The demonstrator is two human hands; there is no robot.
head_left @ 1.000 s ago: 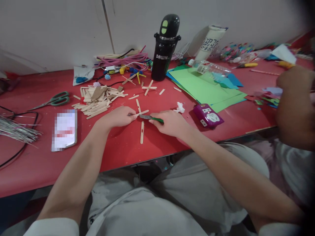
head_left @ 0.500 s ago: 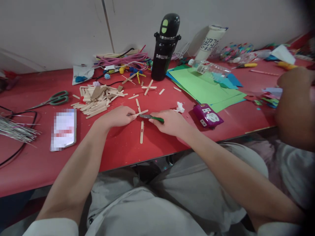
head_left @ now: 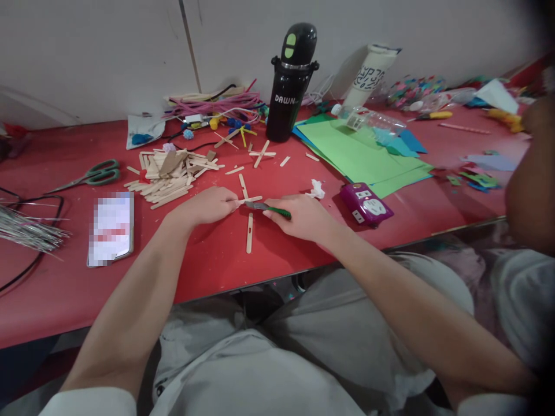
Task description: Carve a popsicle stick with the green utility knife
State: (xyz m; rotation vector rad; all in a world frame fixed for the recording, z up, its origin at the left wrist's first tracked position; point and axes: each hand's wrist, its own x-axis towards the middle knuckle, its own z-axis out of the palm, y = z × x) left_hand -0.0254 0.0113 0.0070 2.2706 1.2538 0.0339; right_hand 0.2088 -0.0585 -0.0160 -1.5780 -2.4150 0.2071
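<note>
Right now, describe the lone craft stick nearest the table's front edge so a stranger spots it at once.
On the red table, find the left hand pinning a slanted stick and the right hand gripping a green-handled cutter. Just below the gap between them, toward the table's front edge, lies the lone stick, pointing away from the person. Unlike the pile at left, nothing touches it.

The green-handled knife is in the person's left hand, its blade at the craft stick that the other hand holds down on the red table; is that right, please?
Not quite: the head view shows the green-handled knife in the right hand, not the left. Its blade is at the craft stick, which the left hand holds down on the red table.
</note>
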